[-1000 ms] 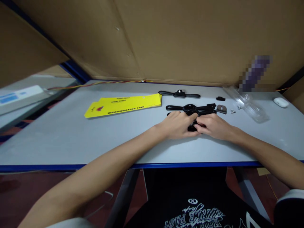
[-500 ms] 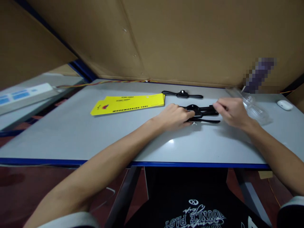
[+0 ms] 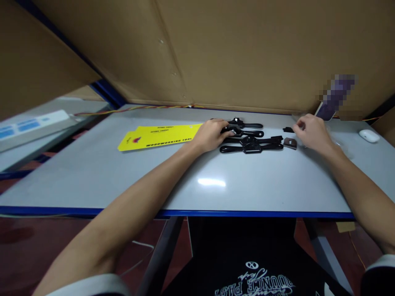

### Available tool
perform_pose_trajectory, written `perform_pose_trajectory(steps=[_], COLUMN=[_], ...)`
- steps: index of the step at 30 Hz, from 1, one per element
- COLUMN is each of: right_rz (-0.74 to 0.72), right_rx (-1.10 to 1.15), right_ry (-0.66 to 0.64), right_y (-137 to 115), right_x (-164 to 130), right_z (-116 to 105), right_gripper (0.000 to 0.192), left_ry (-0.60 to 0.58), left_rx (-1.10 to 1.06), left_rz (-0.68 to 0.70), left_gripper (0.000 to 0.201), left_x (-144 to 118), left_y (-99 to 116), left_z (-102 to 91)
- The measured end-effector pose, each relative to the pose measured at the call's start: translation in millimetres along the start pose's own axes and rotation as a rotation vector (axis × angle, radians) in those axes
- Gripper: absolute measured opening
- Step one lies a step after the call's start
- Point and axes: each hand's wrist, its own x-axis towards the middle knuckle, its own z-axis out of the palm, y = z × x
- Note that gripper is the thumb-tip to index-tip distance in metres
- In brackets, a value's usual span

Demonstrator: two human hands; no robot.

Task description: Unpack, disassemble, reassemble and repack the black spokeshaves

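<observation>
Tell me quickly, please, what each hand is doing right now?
Left hand: closed on the middle black spokeshave.
Right hand: empty, fingers loosely curled over the clear plastic packaging.

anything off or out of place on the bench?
Nothing spilled or broken. Loose parts lie apart from the black spokeshaves: a small metal blade and a black clip, near the right hand. The left hand grips another spokeshave. The yellow cards lie slightly fanned.
</observation>
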Motion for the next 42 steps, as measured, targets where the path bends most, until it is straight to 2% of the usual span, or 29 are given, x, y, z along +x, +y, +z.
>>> perform_pose_trajectory(steps=[2,4,7,9,14,18,21,24,28,32,36,42], right_rz=[-0.019,0.017,0.032,-0.021,-0.087,-0.076,-0.096,-0.140,-0.084,-0.038,-0.045,-0.076], right_rx=[-0.048,-0.104,-0.170,-0.169,-0.188,-0.201,-0.188,-0.162,-0.094,-0.079,-0.034,-0.055], right_ry=[-0.037,-0.103,-0.172,-0.196,-0.281,-0.303,-0.427,-0.515,-0.519,-0.456,-0.385,-0.221], right_y=[4,6,4,1,-8,-11,-12,-9,-3,-3,-14,-33], right_x=[0,-1,-4,-5,-8,-15,-18,-17,-13,-12,-16,-25], right_z=[4,5,3,0,-13,-27,-33,-32,-27,-27,-30,-30], right_gripper=[0.029,0.039,0.054,0.055,0.044,0.045,0.047,0.042,0.033,0.031,0.025,0.022], left_ry=[0.015,0.059,0.158,0.189,0.090,0.101,0.085,-0.001,-0.086,-0.125,-0.167,-0.247], left_rx=[-0.064,-0.097,-0.066,-0.041,-0.092,-0.157,-0.176,-0.119,0.007,0.073,0.084,0.028], left_rz=[-0.007,-0.009,0.012,0.015,0.010,0.058,0.102,0.159,0.253,0.234,0.213,0.259], left_gripper=[0.034,0.041,0.048,0.048,0.036,0.030,0.031,0.033,0.036,0.046,0.050,0.047], left_x=[3,4,2,0,-6,-9,-12,-14,-15,-16,-20,-22], left_y=[-4,-6,-4,2,21,35,42,44,44,51,57,63], left_z=[5.2,6.7,2.4,-3.4,-15.6,-15.9,-12.2,-6.5,-0.2,-1.2,-5.9,-6.6])
